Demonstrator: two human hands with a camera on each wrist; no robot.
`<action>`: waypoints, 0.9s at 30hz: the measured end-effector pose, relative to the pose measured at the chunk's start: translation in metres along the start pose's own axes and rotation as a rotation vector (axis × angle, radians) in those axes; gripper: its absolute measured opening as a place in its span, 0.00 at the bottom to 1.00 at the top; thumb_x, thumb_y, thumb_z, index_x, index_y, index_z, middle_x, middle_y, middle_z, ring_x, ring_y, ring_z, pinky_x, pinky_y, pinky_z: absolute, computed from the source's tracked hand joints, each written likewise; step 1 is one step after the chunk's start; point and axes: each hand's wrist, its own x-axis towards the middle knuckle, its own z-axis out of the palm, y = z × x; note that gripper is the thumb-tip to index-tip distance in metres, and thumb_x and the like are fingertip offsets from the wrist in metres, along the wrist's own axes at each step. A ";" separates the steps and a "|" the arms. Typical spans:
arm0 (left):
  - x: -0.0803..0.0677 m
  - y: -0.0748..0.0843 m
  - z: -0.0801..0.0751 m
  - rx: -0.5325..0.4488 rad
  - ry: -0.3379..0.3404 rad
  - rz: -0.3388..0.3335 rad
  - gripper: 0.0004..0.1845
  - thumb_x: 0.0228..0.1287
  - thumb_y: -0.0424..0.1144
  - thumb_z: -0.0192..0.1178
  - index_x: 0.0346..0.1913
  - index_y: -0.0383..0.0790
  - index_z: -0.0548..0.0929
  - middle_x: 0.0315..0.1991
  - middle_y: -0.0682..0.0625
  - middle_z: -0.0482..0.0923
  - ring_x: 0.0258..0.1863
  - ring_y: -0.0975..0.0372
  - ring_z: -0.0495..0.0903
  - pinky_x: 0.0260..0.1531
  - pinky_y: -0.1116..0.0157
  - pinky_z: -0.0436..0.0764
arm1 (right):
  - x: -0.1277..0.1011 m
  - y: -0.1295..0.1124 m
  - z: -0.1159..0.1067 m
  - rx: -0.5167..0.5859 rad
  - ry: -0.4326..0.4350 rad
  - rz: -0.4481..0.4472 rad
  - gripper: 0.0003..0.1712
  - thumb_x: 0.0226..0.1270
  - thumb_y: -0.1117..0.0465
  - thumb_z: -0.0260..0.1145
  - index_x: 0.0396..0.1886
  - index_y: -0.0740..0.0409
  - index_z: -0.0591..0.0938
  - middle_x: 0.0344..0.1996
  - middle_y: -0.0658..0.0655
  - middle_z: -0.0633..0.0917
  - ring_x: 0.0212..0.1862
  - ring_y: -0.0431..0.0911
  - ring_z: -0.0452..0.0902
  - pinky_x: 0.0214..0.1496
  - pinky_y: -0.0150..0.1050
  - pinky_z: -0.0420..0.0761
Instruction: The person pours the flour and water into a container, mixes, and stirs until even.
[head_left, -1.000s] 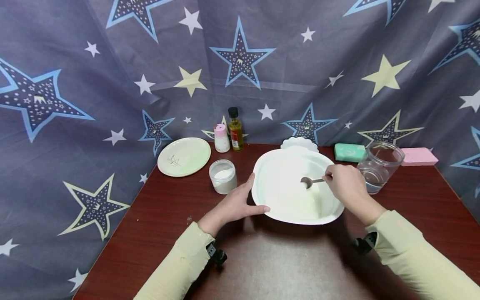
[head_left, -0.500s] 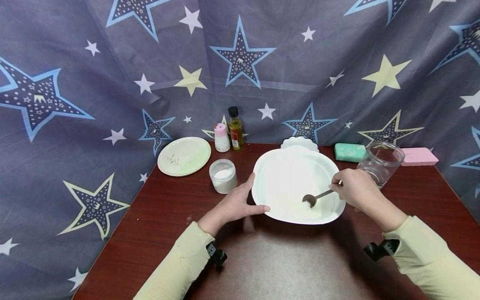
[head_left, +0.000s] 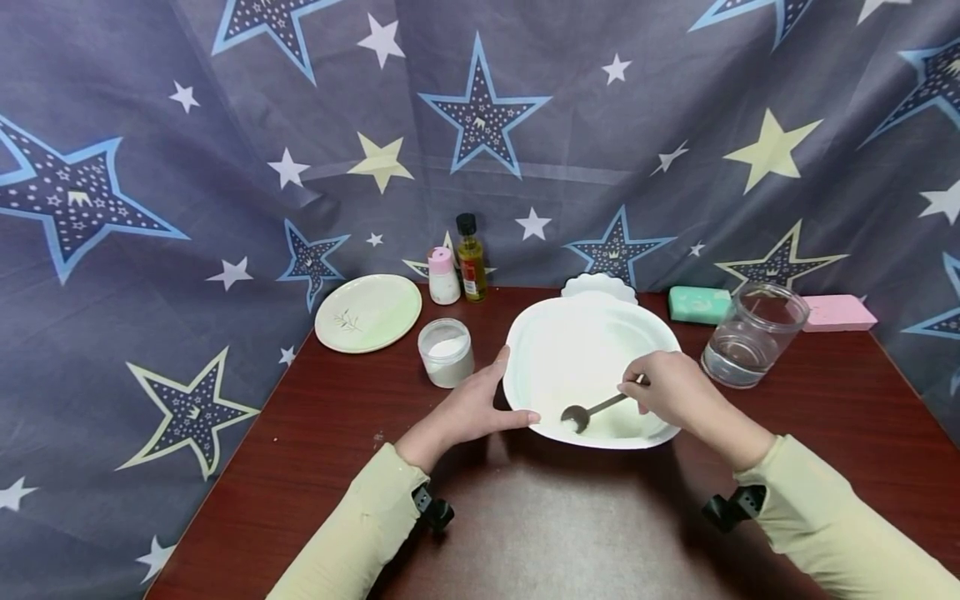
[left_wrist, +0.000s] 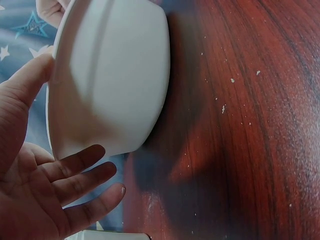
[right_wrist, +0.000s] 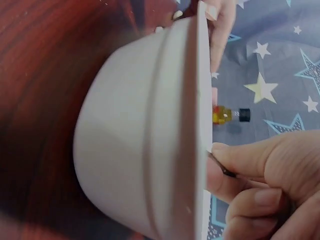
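A white oval basin stands on the table with white contents that look like powder or liquid; I cannot tell which. Its near-left rim is touched by my left hand, thumb on the near side and fingers along the left; in the left wrist view the fingers are fairly straight and spread. My right hand pinches the handle of a dark spoon over the basin's right half. White material clings to the spoon's bowl, low at the basin's near side. The right wrist view hides the spoon's bowl behind the basin wall.
Left of the basin is an open jar of white powder, with an oval plate behind. A pink-capped shaker and an oil bottle stand at the back. To the right are a glass jar of water, a green block and a pink block.
The spoon has moved from the basin's middle toward its near side, then left. My right hand swung right and nearer, then back left. My left hand and the basin stay put.
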 end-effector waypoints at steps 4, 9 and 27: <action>0.000 -0.001 0.000 0.009 0.001 -0.003 0.61 0.51 0.64 0.68 0.79 0.43 0.43 0.75 0.45 0.53 0.71 0.58 0.59 0.65 0.58 0.64 | 0.005 -0.006 0.009 0.019 0.038 -0.017 0.05 0.63 0.63 0.68 0.28 0.56 0.87 0.11 0.42 0.78 0.20 0.36 0.72 0.29 0.38 0.71; 0.000 -0.001 0.001 0.023 0.006 -0.002 0.61 0.51 0.64 0.68 0.79 0.42 0.44 0.76 0.45 0.53 0.71 0.57 0.59 0.65 0.58 0.64 | 0.011 -0.011 0.019 0.026 0.108 -0.015 0.05 0.63 0.63 0.69 0.28 0.57 0.87 0.12 0.43 0.79 0.19 0.38 0.74 0.27 0.39 0.70; 0.001 -0.002 0.000 -0.003 -0.002 -0.008 0.62 0.51 0.65 0.68 0.79 0.43 0.44 0.76 0.47 0.52 0.71 0.58 0.58 0.66 0.58 0.64 | 0.027 0.002 0.022 -0.105 0.260 0.142 0.06 0.64 0.61 0.68 0.28 0.56 0.86 0.23 0.54 0.85 0.27 0.55 0.79 0.26 0.48 0.74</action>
